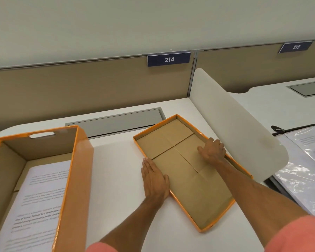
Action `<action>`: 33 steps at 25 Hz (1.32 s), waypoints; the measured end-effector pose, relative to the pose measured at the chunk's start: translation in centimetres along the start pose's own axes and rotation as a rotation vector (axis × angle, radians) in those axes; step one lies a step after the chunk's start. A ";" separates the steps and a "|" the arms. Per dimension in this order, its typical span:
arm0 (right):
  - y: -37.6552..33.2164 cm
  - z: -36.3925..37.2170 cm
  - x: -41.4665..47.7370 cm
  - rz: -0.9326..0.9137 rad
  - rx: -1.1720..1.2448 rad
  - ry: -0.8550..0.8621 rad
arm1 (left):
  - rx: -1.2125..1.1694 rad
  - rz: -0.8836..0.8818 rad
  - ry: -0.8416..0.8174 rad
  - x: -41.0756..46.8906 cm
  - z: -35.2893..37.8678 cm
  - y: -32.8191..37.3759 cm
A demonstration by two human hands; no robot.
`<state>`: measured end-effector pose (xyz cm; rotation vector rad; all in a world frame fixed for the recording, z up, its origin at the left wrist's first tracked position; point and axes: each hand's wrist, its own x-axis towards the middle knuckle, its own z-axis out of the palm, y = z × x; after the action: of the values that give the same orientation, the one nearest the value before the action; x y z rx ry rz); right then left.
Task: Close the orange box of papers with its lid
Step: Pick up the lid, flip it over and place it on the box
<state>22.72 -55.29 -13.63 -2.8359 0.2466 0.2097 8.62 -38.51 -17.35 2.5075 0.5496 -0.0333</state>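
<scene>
An open orange box (80, 160) stands at the left of the white desk, with a stack of printed papers (42, 197) lying inside. Its orange lid (189, 188) lies upside down to the right, brown inside facing up, turned at an angle. My left hand (155, 180) lies flat on the desk against the lid's left rim, fingers straight, thumb touching the rim. My right hand (213, 151) reaches across the lid, its fingers curled over the far right rim.
A white rounded divider panel (235, 124) rises just right of the lid. Beyond it lie plastic-covered documents (305, 160) with a black clip. A grey cable flap (116, 122) sits at the desk's back, under a beige partition with sign 214 (169, 59).
</scene>
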 end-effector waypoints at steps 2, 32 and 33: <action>-0.5 -0.3 -0.5 0.019 0.048 0.000 | -0.073 0.026 0.009 0.4 -1.3 -0.6; -38.9 -6.4 -31.3 -0.907 0.754 -0.166 | -1.081 0.275 0.313 -2.5 -37.7 -17.4; -39.3 -6.6 -31.9 -0.931 0.725 -0.156 | -1.151 0.260 0.280 -2.9 -38.4 -17.5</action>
<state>-0.20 -15.37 8.53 -1.9348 -0.8398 0.0986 -4.43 -5.78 6.09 1.4252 0.2175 0.5729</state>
